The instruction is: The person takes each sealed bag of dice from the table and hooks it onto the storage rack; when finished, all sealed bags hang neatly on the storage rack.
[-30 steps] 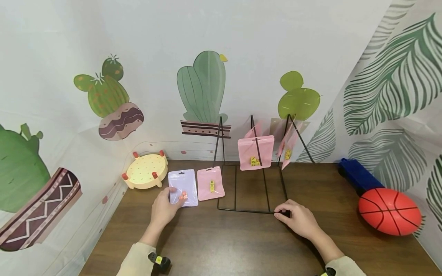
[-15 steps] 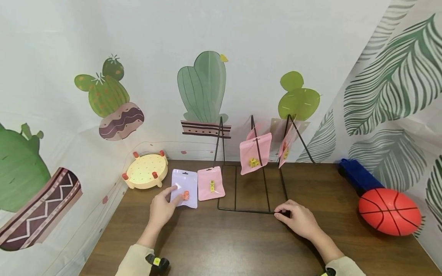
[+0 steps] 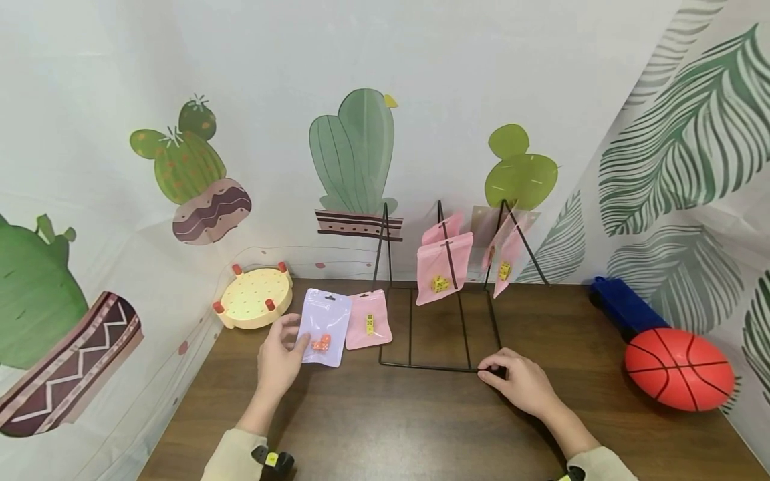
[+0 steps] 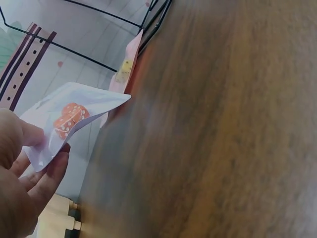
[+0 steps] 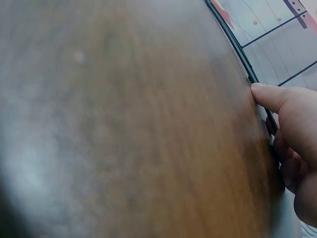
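My left hand [image 3: 280, 354] pinches the left edge of a lilac zip bag [image 3: 325, 324], thumb on its front and fingers behind. Orange dice [image 4: 71, 119] with white dots show through its clear front. The bag is tilted off the table in the left wrist view. Its right side overlaps a pink zip bag [image 3: 375, 334] with yellow dice that lies on the table. My right hand [image 3: 522, 381] grips the front right corner of a black wire rack [image 3: 430, 367], thumb and fingers round the wire. Pink bags [image 3: 430, 267] with yellow dice hang on the rack's middle and right hooks.
A pale yellow round stand [image 3: 255, 297] with red-tipped legs sits at the back left. On the right lie a blue object [image 3: 628, 304] and a red ball [image 3: 680, 369] with black lines. A printed wall cloth [image 3: 271, 167] rises behind the table [image 3: 385, 427].
My left hand has lifted the lilac bag and shifted it slightly right, over the pink bag's edge. The bags on the rack have swung a little. My right hand stays in place.
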{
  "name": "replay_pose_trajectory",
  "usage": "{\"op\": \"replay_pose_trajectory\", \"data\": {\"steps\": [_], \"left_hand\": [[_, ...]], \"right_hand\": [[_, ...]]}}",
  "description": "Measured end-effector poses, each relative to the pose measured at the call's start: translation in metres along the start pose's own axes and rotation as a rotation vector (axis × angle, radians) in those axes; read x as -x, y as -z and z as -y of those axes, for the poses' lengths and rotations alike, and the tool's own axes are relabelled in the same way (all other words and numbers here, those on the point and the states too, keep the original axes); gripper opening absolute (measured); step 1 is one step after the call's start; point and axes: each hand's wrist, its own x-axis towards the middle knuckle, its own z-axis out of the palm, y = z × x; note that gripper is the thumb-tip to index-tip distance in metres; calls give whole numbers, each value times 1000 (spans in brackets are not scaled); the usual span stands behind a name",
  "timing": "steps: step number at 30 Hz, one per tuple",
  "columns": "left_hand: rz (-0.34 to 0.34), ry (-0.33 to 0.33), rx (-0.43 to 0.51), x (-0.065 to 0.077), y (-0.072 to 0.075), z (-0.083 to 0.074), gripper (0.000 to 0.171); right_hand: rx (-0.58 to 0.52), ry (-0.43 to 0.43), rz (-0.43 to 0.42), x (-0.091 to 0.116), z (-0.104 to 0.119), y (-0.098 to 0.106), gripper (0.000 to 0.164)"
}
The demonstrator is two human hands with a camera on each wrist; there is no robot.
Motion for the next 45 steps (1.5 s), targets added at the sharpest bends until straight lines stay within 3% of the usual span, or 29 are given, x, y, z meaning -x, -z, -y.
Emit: {"op": "replay_pose_trajectory", "data": {"steps": [4,9,13,20,26,33,40,45], "left_hand": [[5,0,-14,1,2,-4,47],[-25,-40,-11,1,4,-8,29],[-57,-73,27,2,6,-13,18],[-64,-99,146,4,10,-28,15],[-42,-154,307,10,11,-48,14],[24,-268,398,26,22,-91,13],[38,-324,448,33,18,-106,13],[54,-335,536,35,14,-114,14]], "right_hand": [[-5,3,-2,0,0,0,10],[-4,-3,1,0,-2,-1,10],[1,-3,0,0,-3,-1,10],[0,-2,0,-1,-3,-1,10],[-5,-2,-2,0,-2,-1,10],[-4,1,-2,0,-2,-2,10],[-8,6,-3,0,-2,-2,10],[-12,1,1,0,-2,-2,10]]}}
